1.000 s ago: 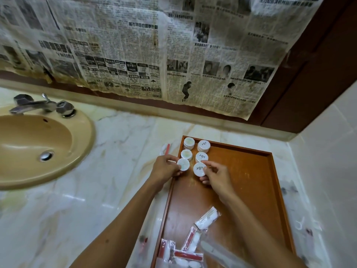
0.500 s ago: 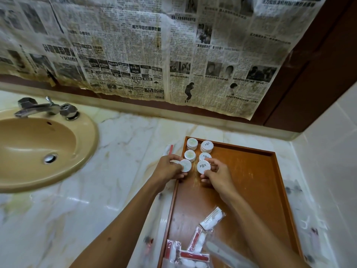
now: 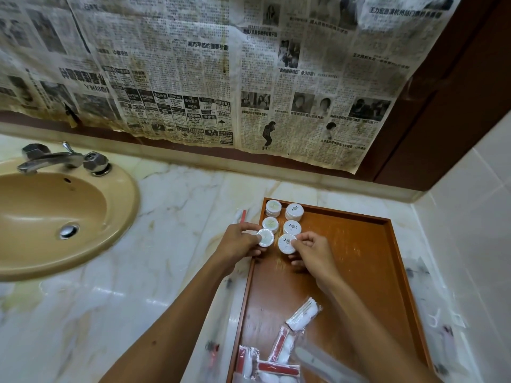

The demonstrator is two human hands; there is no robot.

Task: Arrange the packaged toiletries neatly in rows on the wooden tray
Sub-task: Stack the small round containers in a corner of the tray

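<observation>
My left hand (image 3: 238, 242) pinched a small round white packet (image 3: 265, 237) between thumb and fingertips, at the far left part of the wooden tray (image 3: 359, 272), just inside its left rim. My right hand (image 3: 313, 251) gripped a second round white packet (image 3: 287, 243) just beside the first, fingers curled over its right edge. The two hands were close but not touching, both forearms reaching in from the near edge of the counter (image 3: 166, 272).

Beyond the held pair, four more round white packets stood in two columns running to the tray's far left corner: a plain one (image 3: 270, 224) and a stacked plain one (image 3: 273, 207) on the left, a printed one (image 3: 292, 227) and another printed one (image 3: 294, 212) on the right. Together they formed two short rows of three.

At the near left end of the tray lay a loose heap of clear plastic sachets (image 3: 279, 352) with red and white contents, overlapping each other. A red-and-white wrapped item (image 3: 242, 217) lay on the marble just off the tray's far left corner.

A tan basin (image 3: 83, 217) with a chrome tap (image 3: 55, 158) sat at the counter's left end. Yellowed newspaper (image 3: 221, 78) covered the wall behind.
</observation>
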